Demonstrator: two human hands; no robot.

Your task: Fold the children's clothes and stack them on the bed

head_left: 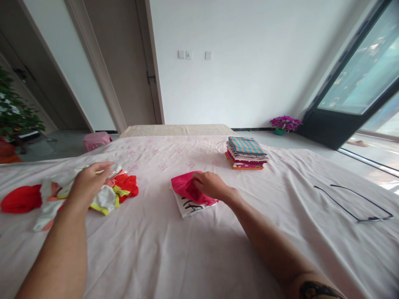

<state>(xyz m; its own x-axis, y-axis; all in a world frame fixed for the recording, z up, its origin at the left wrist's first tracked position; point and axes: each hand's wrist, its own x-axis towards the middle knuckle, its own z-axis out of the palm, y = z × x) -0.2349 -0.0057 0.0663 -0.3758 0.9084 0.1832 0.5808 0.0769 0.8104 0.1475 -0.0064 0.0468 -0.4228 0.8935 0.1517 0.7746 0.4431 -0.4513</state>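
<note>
My right hand (211,185) is closed on a bright pink piece of clothing (184,184), its fingers pinching the fabric. The pink cloth lies on top of a white folded garment (188,209) with black lettering. Off to the left, my left hand (91,179) hovers at a loose heap of small clothes, fingers stretched out and holding nothing I can see. The heap includes a red garment (22,198), a white garment with yellow trim (107,200) and another red piece (129,185). Part of the heap is hidden behind my left forearm.
A neat stack of folded clothes (247,154), blue-and-orange striped on top, stands at the back right of the cloth-covered surface (149,253). Eyeglasses (358,207) lie at the right. Beyond are a pink stool (97,141) and purple flowers in a pot (285,123).
</note>
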